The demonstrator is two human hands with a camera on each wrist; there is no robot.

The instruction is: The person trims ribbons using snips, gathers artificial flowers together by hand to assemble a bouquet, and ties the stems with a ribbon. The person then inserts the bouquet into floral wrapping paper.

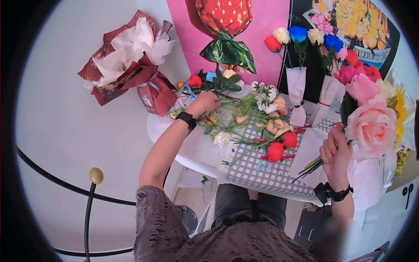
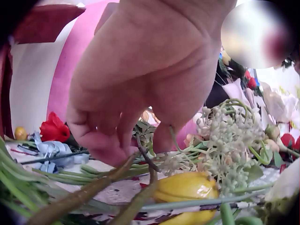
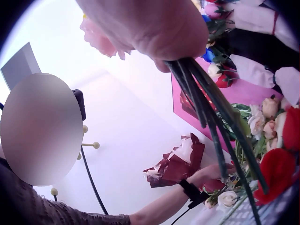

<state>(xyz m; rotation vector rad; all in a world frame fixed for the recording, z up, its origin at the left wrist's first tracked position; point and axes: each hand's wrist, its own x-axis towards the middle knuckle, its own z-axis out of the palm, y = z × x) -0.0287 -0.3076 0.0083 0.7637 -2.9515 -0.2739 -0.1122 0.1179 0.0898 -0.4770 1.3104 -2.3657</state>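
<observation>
My right hand (image 1: 337,153) grips a bouquet by its bundled green stems (image 3: 201,93). The bouquet has a large pink rose (image 1: 372,124), a yellow sunflower (image 1: 400,114) and other blooms above the fist, with stem ends slanting down below it. My left hand (image 1: 205,103) is low among loose flowers at the table's far left, fingers bent. Its fingertips are right at a forked brown stem (image 2: 152,180); I cannot tell whether they pinch it. Dark green leaves (image 1: 223,83) stand just beyond that hand. A glossy yellow bud (image 2: 187,191) and pale berry sprigs (image 2: 229,140) lie beside it.
Red roses (image 1: 275,152), a white rose (image 1: 222,139) and several cut stems lie on the checked table cover (image 1: 253,172). A dark-red wrapped bouquet (image 1: 157,94) stands at the back left. Paper-wrapped roses (image 1: 297,83) lean at the back. White paper (image 1: 307,150) lies near the right hand.
</observation>
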